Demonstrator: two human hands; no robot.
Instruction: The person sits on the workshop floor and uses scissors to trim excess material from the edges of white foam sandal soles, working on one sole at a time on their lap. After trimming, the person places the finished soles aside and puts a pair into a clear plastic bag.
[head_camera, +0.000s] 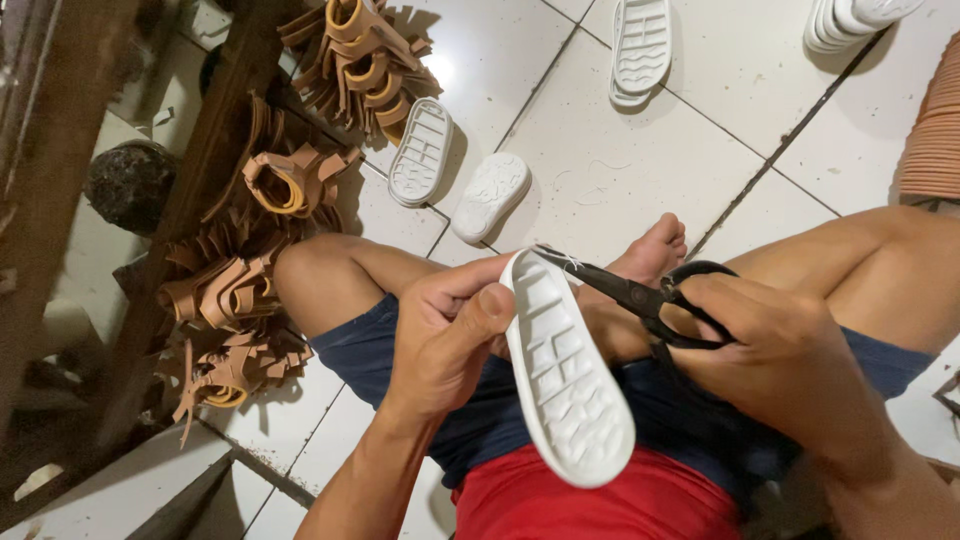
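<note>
White moulded rubber shoe sole, tread side up, held over the lap of a person sitting on the white tiled floor. Left hand pinches it near the toe end, thumb on the tread, fingers wrapped behind. Right hand is closed through the loops of black-handled scissors, blades slightly parted, tips touching the sole's top edge where a thin white thread of flash sticks out. Judged step: trimming excess off the rim, at the toe end. Next cut seems to call for the blades flush along the edge and the sole turned by the left hand. Two more white soles lie on the floor just beyond the knee, another pair further out, a stack of white soles at top right. Piles of tan strap pieces along a dark wooden beam on the left.
</note>
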